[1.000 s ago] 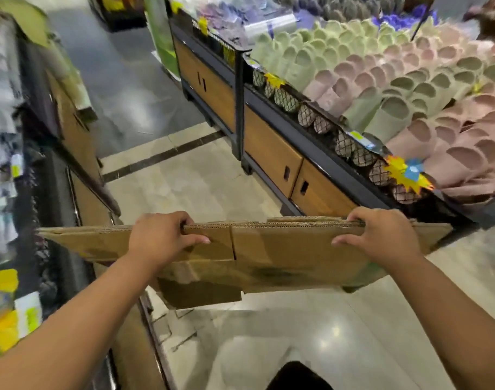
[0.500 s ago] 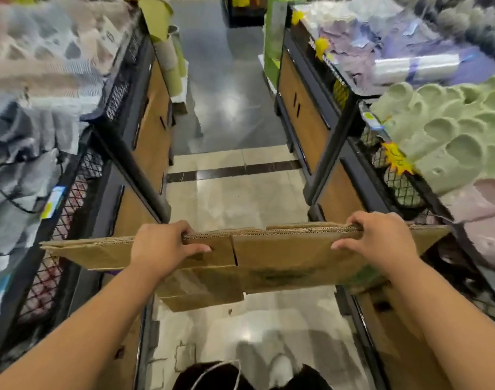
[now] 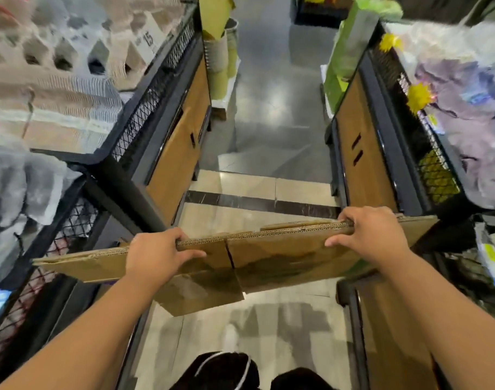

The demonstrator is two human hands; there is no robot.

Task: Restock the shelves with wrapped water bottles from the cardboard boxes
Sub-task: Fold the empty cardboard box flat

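Note:
A flattened brown cardboard box (image 3: 280,254) hangs upright in front of me, spanning most of the aisle. My left hand (image 3: 156,256) grips its top edge left of centre, fingers curled over the far side and thumb on the near face. My right hand (image 3: 367,237) grips the top edge further right in the same way. No wrapped water bottles are in sight.
Black wire-mesh display bins with wooden cabinet fronts line both sides: one on the left (image 3: 145,119) and one on the right (image 3: 381,142), both heaped with goods. A narrow tiled aisle (image 3: 269,114) runs ahead. Green and yellow rolled items (image 3: 221,52) stand at its far end.
The view has swung left and forward down the aisle between the bins. Both hands keep the same grip on the flattened box.

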